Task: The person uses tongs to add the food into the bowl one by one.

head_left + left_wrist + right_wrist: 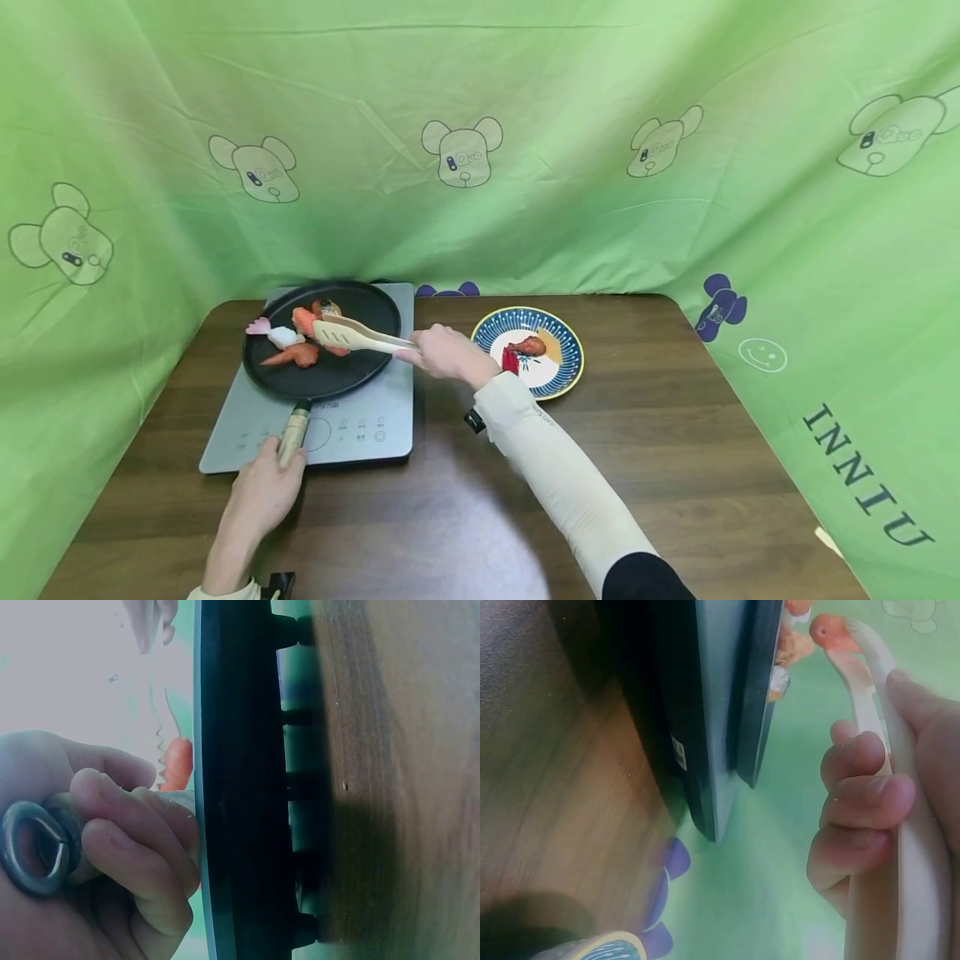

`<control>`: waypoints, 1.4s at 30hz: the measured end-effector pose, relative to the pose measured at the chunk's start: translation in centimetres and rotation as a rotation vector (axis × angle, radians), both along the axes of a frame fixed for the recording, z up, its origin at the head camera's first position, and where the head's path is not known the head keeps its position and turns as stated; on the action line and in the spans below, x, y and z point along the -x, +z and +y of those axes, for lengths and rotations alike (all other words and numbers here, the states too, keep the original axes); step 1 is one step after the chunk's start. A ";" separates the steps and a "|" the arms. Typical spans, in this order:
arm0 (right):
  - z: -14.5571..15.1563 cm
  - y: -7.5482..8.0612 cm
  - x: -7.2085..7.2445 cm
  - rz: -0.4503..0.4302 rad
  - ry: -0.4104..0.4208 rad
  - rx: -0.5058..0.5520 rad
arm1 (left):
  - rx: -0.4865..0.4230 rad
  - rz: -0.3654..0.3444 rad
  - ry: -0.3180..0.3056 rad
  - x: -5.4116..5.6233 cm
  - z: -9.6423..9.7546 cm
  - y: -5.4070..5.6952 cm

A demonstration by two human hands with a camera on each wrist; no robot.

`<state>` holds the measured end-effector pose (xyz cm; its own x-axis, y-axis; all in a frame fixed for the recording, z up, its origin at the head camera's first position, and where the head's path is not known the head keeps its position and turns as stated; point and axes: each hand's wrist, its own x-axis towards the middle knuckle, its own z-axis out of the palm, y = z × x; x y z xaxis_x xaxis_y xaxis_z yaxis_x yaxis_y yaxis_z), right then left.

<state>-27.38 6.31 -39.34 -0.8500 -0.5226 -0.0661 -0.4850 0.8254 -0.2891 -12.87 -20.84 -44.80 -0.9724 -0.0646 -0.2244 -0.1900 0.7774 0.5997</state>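
My left hand (264, 493) grips the beige handle (294, 433) of a round black frying pan (371, 321); the handle's end ring (13, 847) shows in the left wrist view. My right hand (452, 354) holds pale slotted tongs (351, 336) over the pan. Pinched in their tips is an orange-red piece of food (827, 633), raised off the pan in the right wrist view; its kind is unclear. A shrimp (283, 336) with a pink tail and a brown chicken wing (297, 356) lie in the pan. More food behind the tongs is partly hidden.
Beneath the pan is a grey induction cooker (397, 417). To the right, a blue-patterned plate (574, 358) with a yellow rim bears a drumstick (531, 345), a red piece (510, 360) and a flat tan piece. A green curtain (555, 225) encloses the brown table (660, 433).
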 end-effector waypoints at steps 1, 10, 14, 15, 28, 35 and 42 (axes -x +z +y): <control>0.0 0.0 0.1 0.000 0.000 -0.002 | 0.000 0.002 0.000 0.0 0.0 0.0; -0.5 0.5 0.7 -0.006 -0.016 -0.012 | 0.008 0.011 0.002 0.1 0.0 0.0; -0.8 0.6 0.8 -0.015 -0.020 -0.012 | 0.003 0.015 0.001 0.1 -0.1 0.1; -0.9 0.7 0.9 -0.014 -0.018 -0.013 | 0.002 0.016 0.001 0.2 -0.1 0.1; -2.0 0.5 1.0 -0.016 -0.051 -0.022 | 0.000 0.015 -0.003 0.2 -0.1 0.4; -2.8 0.3 1.0 -0.018 -0.051 -0.037 | -0.002 0.017 -0.002 0.1 -0.1 0.4; -3.2 0.0 1.1 -0.001 -0.052 -0.061 | -0.007 0.008 0.000 0.0 0.0 0.2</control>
<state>-28.46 3.09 -39.38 -0.8759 -0.4726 -0.0970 -0.4406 0.8655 -0.2382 -12.88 -20.80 -44.63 -0.9741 -0.0633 -0.2171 -0.1855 0.7731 0.6066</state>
